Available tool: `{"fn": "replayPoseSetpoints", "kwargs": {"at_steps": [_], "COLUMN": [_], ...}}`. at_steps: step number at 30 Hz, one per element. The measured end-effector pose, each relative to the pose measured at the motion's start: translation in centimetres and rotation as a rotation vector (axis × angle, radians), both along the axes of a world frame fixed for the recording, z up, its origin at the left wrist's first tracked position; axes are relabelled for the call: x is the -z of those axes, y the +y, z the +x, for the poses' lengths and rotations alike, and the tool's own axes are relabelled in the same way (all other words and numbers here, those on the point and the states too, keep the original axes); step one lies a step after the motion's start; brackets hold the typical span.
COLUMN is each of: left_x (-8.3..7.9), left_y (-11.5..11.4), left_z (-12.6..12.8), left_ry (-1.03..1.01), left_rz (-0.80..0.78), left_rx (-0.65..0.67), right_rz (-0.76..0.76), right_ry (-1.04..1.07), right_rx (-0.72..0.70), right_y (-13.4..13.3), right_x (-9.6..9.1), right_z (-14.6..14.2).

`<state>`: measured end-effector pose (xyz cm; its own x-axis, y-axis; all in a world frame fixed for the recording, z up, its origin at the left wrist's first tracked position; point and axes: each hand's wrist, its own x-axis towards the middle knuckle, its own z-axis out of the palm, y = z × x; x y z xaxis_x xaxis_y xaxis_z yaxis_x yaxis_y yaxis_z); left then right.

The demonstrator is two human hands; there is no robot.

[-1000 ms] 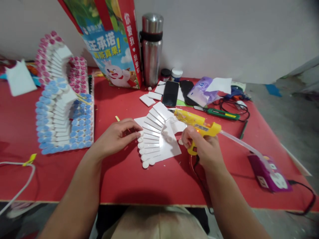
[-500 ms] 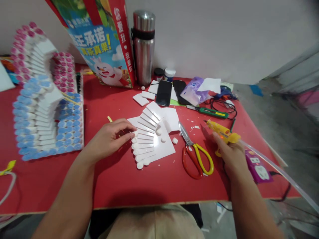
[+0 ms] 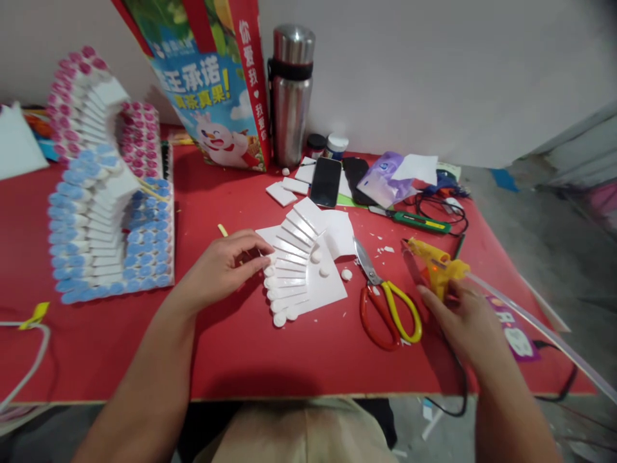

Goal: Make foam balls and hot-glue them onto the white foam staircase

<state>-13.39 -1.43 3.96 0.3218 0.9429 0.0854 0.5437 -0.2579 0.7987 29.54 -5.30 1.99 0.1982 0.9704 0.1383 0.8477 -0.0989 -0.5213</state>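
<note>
My left hand (image 3: 234,267) is closed in a pinch, thumb and forefinger meeting at a small white disc (image 3: 268,260) on the edge of a fan-shaped white piece (image 3: 295,247). More white discs line that edge below the fingertips. The fan piece, ribbed with thin strips, lies over a flat white sheet (image 3: 332,292). On the right, my right hand (image 3: 470,315) is around the handle of a yellow hot glue gun (image 3: 436,260), its nozzle pointing left and a clear glue stick (image 3: 535,321) running out of its back. Some of the fingers are hidden behind the handle.
Red-and-yellow scissors (image 3: 385,302) lie between my hands. Behind are a green utility knife (image 3: 419,221), a phone (image 3: 325,182), a steel flask (image 3: 292,96) and a printed bag (image 3: 212,96). A blue-and-pink disc-covered model (image 3: 96,238) stands left. The glue gun's cord hangs over the table edge.
My right hand has shifted down on the glue gun to its handle, and more of the gun's body shows. My left hand stays at the fan's edge. The whole view has shifted slightly.
</note>
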Motion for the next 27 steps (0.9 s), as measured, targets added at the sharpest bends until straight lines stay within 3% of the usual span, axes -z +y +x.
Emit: {"fn": "replayPoseSetpoints", "kwargs": {"at_steps": [4, 8, 12, 15, 20, 27], "left_x": [0.1, 0.1, 0.2, 0.1, 0.2, 0.3], "left_y": [0.0, -0.1, -0.3, -0.5, -0.4, -0.4], "left_z": [0.1, 0.1, 0.2, 0.4, 0.6, 0.7], "left_ry": [-0.02, -0.037, -0.086, -0.134, -0.205, -0.271], "left_rz": [-0.015, -0.033, -0.094, -0.125, -0.189, -0.234], "left_rx": [-0.012, -0.026, -0.051, -0.066, -0.092, -0.122], "right_rz": [0.036, 0.058, 0.144, 0.097, -0.076, -0.164], "right_ry": [-0.325, -0.198, 0.002, 0.085, -0.07, -0.208], "right_rx": [-0.021, -0.24, -0.607, -0.832, -0.936, -0.969], "right_y": [-4.6, -6.2, -2.0, 2.5, 6.6, 7.2], "right_x": [-1.4, -3.8, -5.0, -4.9, -4.8, -5.3], "right_z": [-2.2, -7.8, -15.0, -19.2, -22.0, -22.6]}}
